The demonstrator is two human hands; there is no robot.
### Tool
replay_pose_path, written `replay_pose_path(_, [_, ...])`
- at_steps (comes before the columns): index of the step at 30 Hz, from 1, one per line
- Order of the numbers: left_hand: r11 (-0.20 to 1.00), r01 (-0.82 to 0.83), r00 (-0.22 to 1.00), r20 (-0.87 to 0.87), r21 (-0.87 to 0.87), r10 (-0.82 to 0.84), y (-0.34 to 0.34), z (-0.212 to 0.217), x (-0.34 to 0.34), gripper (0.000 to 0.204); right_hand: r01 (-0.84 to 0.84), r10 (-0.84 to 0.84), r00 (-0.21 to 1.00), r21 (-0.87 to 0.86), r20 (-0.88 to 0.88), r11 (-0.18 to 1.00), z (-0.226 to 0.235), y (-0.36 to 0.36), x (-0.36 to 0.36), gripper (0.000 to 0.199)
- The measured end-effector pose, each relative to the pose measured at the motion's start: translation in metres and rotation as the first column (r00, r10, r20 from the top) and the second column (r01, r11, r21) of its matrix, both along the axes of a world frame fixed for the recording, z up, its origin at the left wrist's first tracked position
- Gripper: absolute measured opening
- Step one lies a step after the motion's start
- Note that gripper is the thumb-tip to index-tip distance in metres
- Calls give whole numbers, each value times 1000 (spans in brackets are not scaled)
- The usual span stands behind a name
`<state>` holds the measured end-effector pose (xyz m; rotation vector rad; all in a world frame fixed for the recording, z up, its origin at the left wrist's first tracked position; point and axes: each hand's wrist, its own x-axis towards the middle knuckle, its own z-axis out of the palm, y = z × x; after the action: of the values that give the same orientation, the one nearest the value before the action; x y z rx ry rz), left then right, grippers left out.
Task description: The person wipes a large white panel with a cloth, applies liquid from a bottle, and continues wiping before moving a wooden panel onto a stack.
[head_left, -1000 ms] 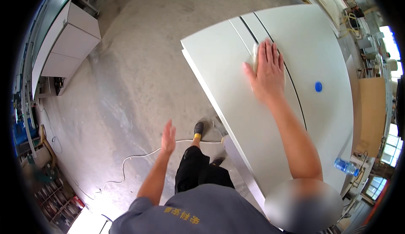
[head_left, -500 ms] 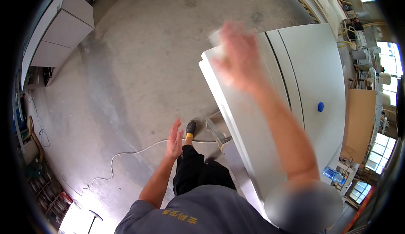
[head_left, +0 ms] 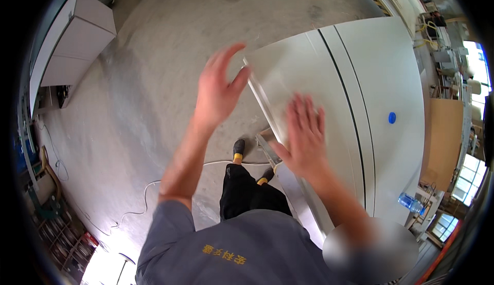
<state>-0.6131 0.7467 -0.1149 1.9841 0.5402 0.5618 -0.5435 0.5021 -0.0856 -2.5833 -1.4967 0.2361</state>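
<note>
A large white panel [head_left: 391,69] with dark lines running along it lies raised at my right. My left hand [head_left: 218,87] is at its far left corner, fingers apart and curved, thumb near the corner; whether it touches the edge I cannot tell. My right hand [head_left: 307,138] is over the panel's left part, close to the long edge, palm down with fingers stretched out and slightly blurred. I see nothing held in either hand. On the panel's right part sits a small round blue object [head_left: 392,118], like a cap.
Under the panel's left edge stands a metal support [head_left: 267,148] near my feet. A pale cable [head_left: 146,195] winds across the concrete floor. A white cabinet [head_left: 85,33] stands at the far left. On the right are a brown board [head_left: 445,141] and a clear blue bottle [head_left: 410,202].
My left hand has moved up and forward to the panel's corner. My right hand has come back toward me from the panel's far end; the whitish thing by its fingers no longer shows.
</note>
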Motion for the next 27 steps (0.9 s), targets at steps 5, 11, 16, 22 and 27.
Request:
replay_pose_path(5, [908, 416, 846, -381, 38, -372, 33, -11, 158, 48, 224, -224, 975, -86, 10, 971, -3, -183, -33, 82])
replay_pose_path(11, [812, 454, 742, -349, -366, -572, 11, -1, 200, 51, 368, -368, 930, -54, 12, 928, -2, -272, -66, 79])
replay_pose_path(16, [758, 615, 678, -344, -217, -649, 8, -2, 202, 58, 373, -373, 928, -47, 18, 927, 0, -269, -66, 79])
replay_pose_path(22, [666, 351, 884, -467, 659, -4, -98, -9, 216, 85, 359, -357, 933, -39, 39, 933, 3, -268, -62, 79])
replay_pose_path(27, [458, 645, 744, -367, 612, -558, -248, -30, 155, 90, 333, -331, 942, -42, 59, 942, 1, -265, -58, 78])
